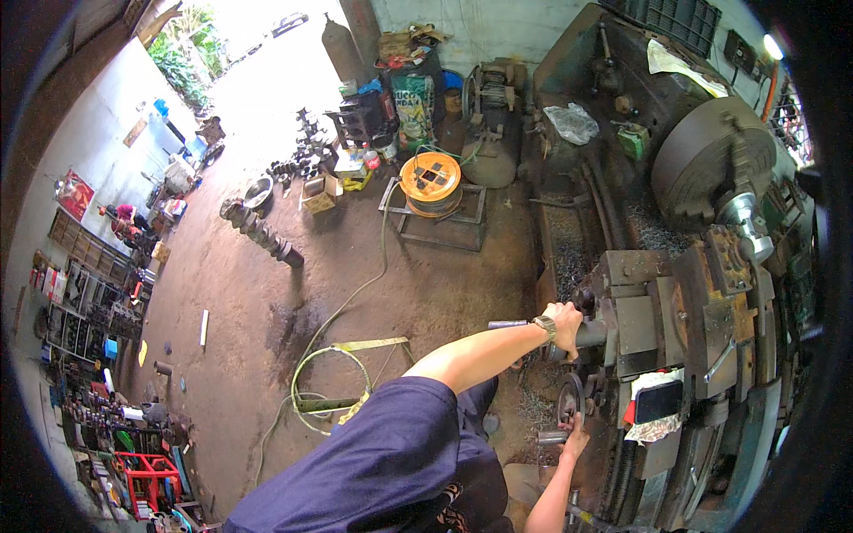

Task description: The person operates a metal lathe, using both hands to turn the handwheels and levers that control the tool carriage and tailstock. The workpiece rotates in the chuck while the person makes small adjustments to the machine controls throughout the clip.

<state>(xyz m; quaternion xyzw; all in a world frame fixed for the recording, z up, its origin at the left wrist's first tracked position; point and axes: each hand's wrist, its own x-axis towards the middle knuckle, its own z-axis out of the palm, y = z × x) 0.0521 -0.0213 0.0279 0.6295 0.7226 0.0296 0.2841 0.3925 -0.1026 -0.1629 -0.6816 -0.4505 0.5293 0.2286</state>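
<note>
A large metal lathe stands at the right, its round chuck (706, 164) holding a shiny metal workpiece (745, 222). The tool post (724, 262) sits close beside that workpiece. My left hand (563, 325), with a watch at the wrist, is closed on a crank handle (583, 300) at the carriage's near side; the palm side is hidden. Lower down, my right hand (577, 436) is closed at the rim of a handwheel (569, 400), next to its cylindrical grip (551, 437). Some of its fingers are hidden.
A phone (658, 402) lies on a cloth on the carriage. Metal chips (653, 233) cover the lathe bed. A crankshaft (262, 233) stands on the floor, beyond a looped hose (298, 382). An orange cable reel (430, 178) rests on a metal frame. Shelves and tools line the left wall.
</note>
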